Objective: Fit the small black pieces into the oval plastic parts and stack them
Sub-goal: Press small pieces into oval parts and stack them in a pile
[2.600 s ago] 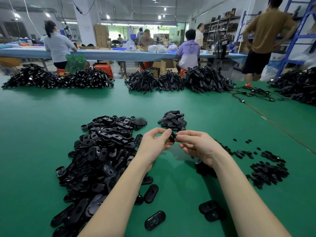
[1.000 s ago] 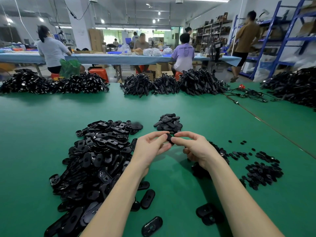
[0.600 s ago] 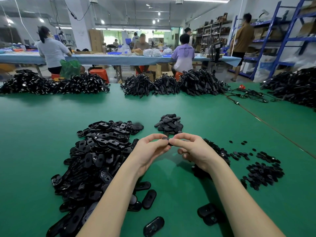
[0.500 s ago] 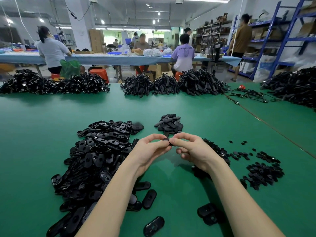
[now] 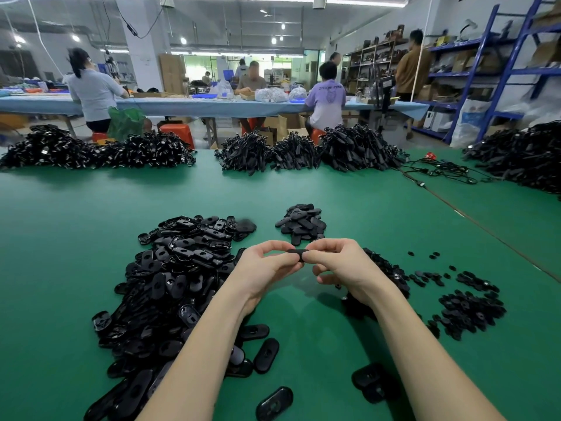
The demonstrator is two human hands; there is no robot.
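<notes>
Oval plastic part (image 5: 296, 254) being pinched between both hands above the green table (image 5: 60, 238), a small black piece apparently being pressed in.

The part is being gripped at one end by the left hand (image 5: 267, 268) and at the other by the right hand (image 5: 343, 265), thumbs and forefingers closed narrowly on it. Compared with half a second ago, it is being turned flatter, edge-on to the camera, suggesting seating is nearly finished; the insert itself cannot be made out. Unfitted ovals are lying in the big heap (image 5: 170, 284) at left, loose inserts (image 5: 467, 308) at right, and finished parts are being collected in the small stack (image 5: 300, 223) just beyond the hands.
</notes>
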